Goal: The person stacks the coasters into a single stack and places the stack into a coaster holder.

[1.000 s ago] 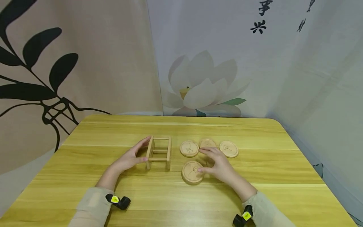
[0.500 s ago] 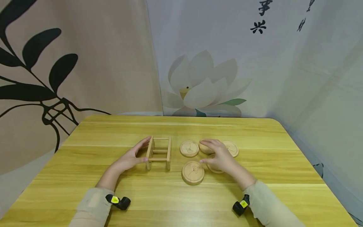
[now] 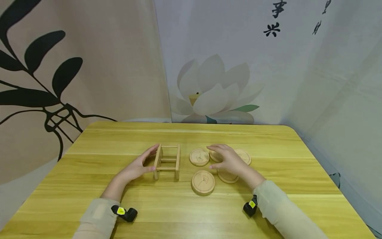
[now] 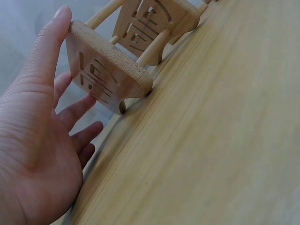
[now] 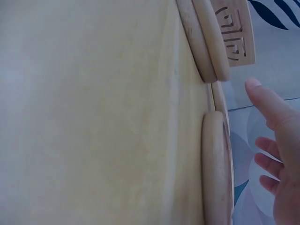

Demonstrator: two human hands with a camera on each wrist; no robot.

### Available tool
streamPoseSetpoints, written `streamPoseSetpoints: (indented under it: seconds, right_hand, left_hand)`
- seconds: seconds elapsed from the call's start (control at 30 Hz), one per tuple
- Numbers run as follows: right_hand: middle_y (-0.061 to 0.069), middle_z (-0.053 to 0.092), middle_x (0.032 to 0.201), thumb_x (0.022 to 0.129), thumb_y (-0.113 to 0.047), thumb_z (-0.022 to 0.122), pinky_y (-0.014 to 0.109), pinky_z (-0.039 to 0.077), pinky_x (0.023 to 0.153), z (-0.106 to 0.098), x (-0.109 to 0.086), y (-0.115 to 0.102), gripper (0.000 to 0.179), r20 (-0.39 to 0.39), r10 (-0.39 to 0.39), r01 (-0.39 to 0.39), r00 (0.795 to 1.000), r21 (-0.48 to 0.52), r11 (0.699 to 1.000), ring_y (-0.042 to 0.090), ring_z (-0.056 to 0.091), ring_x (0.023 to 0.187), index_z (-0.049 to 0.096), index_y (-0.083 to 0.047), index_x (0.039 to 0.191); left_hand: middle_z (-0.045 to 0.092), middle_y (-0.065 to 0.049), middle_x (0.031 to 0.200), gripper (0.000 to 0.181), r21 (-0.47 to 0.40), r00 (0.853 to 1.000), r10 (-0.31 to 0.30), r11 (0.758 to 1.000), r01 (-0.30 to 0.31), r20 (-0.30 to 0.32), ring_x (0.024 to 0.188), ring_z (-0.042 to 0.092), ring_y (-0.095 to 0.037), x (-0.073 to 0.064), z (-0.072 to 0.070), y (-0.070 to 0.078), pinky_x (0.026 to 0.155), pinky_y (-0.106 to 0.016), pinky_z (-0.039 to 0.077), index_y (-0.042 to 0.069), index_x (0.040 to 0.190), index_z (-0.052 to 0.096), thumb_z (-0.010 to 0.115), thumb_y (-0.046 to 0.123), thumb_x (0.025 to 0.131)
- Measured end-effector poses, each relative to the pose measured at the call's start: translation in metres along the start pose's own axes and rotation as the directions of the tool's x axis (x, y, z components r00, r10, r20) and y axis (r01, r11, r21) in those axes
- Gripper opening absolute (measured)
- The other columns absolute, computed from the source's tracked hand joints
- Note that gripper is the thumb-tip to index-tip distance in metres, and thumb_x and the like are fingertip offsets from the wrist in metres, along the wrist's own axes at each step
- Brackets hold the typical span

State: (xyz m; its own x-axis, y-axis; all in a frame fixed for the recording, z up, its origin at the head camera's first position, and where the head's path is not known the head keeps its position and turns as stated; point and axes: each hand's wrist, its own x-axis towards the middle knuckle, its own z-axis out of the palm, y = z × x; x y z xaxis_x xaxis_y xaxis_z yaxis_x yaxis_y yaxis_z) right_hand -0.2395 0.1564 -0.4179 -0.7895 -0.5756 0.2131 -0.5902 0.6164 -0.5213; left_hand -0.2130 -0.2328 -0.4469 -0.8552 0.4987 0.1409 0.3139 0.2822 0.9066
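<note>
A wooden coaster rack [image 3: 168, 168] with slotted end panels [image 4: 105, 70] stands upright left of centre. My left hand [image 3: 138, 167] holds its left panel, thumb at the near edge and fingertips against the far side. My right hand [image 3: 229, 162] hovers over round wooden coasters, fingers spread loosely and nothing in its grasp. Beneath it lies one coaster [image 3: 227, 177], partly covered; another coaster [image 3: 215, 156] behind is half hidden. Nearest me is a coaster with a leaf engraving [image 3: 203, 182], stacked on another in the right wrist view. Left of the fingertips lies an engraved coaster [image 3: 199, 157].
One more coaster [image 3: 244, 156] sits at the back right, partly behind the right hand. Everything stands on a light wooden table [image 3: 143, 212]. Printed curtains [image 3: 125, 73] hang just beyond its far edge.
My right hand has drawn off the front coaster, to the right and up, uncovering that coaster and part of the one beneath the hand. The left hand and rack have stayed put.
</note>
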Motion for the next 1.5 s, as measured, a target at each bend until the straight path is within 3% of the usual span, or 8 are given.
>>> streamPoseSetpoints:
  seconds: [0.73, 1.2, 1.5]
  right_hand:
    - [0.013, 0.039, 0.147, 0.075, -0.043, 0.080, 0.051, 0.022, 0.110, 0.001, 0.031, 0.008, 0.085, 0.201, 0.002, 0.014, 0.980, -0.078, 0.997, 0.032, 0.031, 0.136, 0.043, -0.013, 0.145]
    - [0.014, 0.039, 0.146, 0.073, -0.045, 0.080, 0.051, 0.023, 0.109, 0.008, 0.041, 0.010, 0.086, 0.264, -0.004, 0.041, 0.964, -0.134, 0.990, 0.033, 0.032, 0.135, 0.044, -0.015, 0.145]
    - [0.012, 0.042, 0.144, 0.073, -0.047, 0.079, 0.052, 0.023, 0.109, 0.011, 0.043, 0.009, 0.084, 0.282, -0.015, 0.067, 0.959, -0.177, 0.982, 0.033, 0.035, 0.133, 0.046, -0.015, 0.144]
  left_hand:
    - [0.024, -0.017, 0.152, 0.080, 0.005, 1.000, -0.012, 1.000, 0.013, -0.012, 0.137, 0.019, -0.041, 0.000, 0.000, -0.003, 0.102, -0.071, 0.009, 0.024, 0.155, 0.017, 0.063, 0.006, 0.092]
    - [0.024, -0.019, 0.152, 0.079, 0.019, 1.000, 0.006, 1.000, -0.005, -0.009, 0.137, 0.019, -0.043, 0.000, 0.001, -0.002, 0.101, -0.072, 0.009, 0.021, 0.155, 0.018, 0.063, 0.006, 0.092]
    - [0.025, -0.016, 0.152, 0.080, 0.009, 1.000, 0.000, 1.000, 0.000, -0.007, 0.137, 0.020, -0.041, 0.001, 0.000, -0.004, 0.102, -0.071, 0.010, 0.025, 0.155, 0.018, 0.063, 0.005, 0.092]
